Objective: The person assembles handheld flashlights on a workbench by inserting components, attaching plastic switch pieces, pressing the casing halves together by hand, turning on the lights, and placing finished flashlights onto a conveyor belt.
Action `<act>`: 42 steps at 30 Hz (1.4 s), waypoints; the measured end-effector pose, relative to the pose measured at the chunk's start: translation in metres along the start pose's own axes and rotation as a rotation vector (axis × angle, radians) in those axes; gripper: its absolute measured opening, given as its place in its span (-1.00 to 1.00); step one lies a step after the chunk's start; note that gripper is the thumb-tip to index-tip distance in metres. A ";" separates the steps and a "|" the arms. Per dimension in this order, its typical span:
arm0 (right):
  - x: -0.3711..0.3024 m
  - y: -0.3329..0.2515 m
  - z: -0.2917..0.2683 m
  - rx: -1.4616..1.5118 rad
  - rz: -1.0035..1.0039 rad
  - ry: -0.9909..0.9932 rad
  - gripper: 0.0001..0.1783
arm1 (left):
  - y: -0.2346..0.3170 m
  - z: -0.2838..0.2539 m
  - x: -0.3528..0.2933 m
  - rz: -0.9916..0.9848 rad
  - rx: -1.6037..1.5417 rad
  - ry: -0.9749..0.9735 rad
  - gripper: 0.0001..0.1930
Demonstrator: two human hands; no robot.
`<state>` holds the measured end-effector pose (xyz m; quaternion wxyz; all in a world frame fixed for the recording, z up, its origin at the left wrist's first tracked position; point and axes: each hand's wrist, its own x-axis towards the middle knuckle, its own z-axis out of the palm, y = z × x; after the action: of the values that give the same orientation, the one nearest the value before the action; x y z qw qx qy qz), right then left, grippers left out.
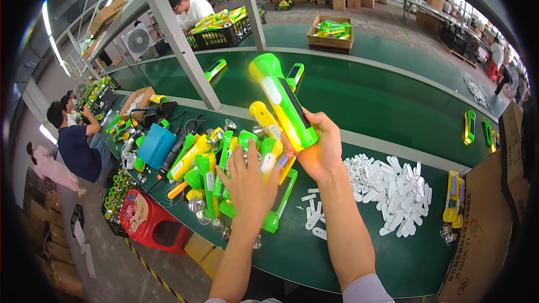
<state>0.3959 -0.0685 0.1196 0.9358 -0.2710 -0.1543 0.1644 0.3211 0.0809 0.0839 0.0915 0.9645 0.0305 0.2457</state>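
My right hand (321, 145) grips the lower end of a green and yellow flashlight (282, 100), which is raised over the bench with its head pointing up and away. A white oval piece and a dark panel show on its body. My left hand (247, 182) is open, fingers spread over a pile of flashlight housings (208, 177); whether the fingertips touch them is hard to tell. Yellow and green housings and silver reflector cups (196, 204) lie jumbled around it. A heap of small white plastic pieces (396, 193) lies right of my right forearm.
Beyond the bench runs a green conveyor belt (370, 106) carrying several flashlights. A blue box-shaped device (156, 145) stands left of the pile, near a red stool (147, 221). Cardboard boxes (485, 202) rise at the right. Several people work further off; a metal post (179, 39) stands ahead.
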 end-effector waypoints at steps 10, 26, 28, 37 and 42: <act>-0.006 0.000 0.014 0.351 0.089 -0.297 -0.34 | -0.008 -0.008 -0.005 0.114 -0.114 0.061 -0.49; -0.027 -0.013 0.018 0.108 0.001 -0.399 -0.28 | 0.050 -0.088 0.071 0.070 -1.808 -0.517 -0.52; -0.029 -0.018 0.017 0.038 -0.002 -0.394 -0.31 | 0.053 -0.088 0.075 0.094 -1.734 -0.499 -0.53; -0.033 -0.030 0.011 -0.085 0.000 -0.252 -0.28 | 0.046 -0.083 0.086 0.230 -1.759 -0.414 -0.61; -0.042 -0.048 0.026 -0.322 -0.041 -0.127 -0.34 | 0.046 -0.094 0.080 0.259 -1.029 0.016 -0.51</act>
<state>0.3592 -0.1110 0.1592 0.8718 -0.4034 -0.2428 0.1354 0.3465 0.0594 0.2112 0.5217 0.7889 -0.2126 0.2455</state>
